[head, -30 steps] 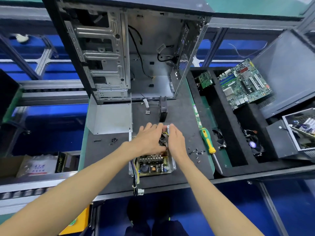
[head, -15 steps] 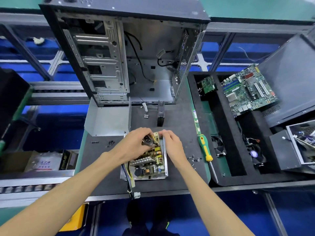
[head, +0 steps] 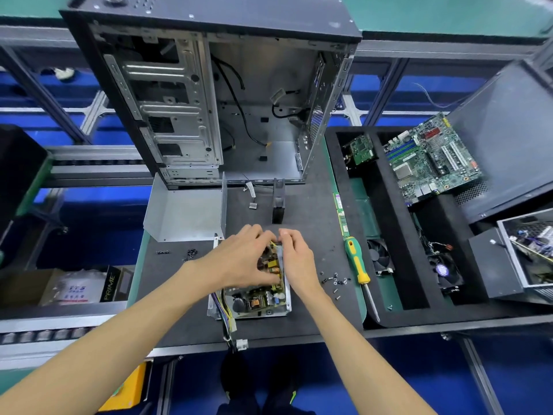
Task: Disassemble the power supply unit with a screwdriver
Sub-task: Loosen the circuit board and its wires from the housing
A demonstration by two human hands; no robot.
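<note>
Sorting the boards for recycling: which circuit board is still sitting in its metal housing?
The power supply board under both hands, still in its open metal tray. The large motherboard and the small green card lie bare in the black foam tray.

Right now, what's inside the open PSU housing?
Inside the power supply housing: a circuit board with capacitors and coils, and a wire bundle leaving its left side. The left hand and right hand cover the far end.
</note>
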